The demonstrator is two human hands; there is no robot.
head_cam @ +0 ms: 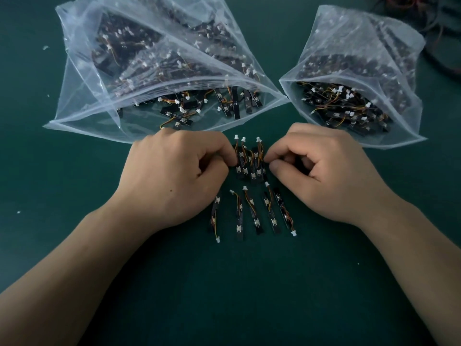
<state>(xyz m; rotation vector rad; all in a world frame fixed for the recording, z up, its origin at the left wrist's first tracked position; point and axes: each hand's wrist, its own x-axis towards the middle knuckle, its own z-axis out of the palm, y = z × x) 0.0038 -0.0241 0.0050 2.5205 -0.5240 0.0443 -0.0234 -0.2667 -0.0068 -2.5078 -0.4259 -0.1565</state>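
On the green tabletop (224, 283), a large clear bag (82, 101) lies open at far left, full of small black wired strips. Just below its mouth the left hand (174, 176) has its grip clamped, thumb and fingers pinching the left side of a bundle of strips (249, 163) at the centre. Nearer the person, five loose strips (252, 211) lie in a row. The right hand (324, 171) pinches the bundle's right side, grip likewise clamped. A smaller open bag (389, 28) lies at right

glossy clear plastic bags (154, 71), matt green mat (224, 283)
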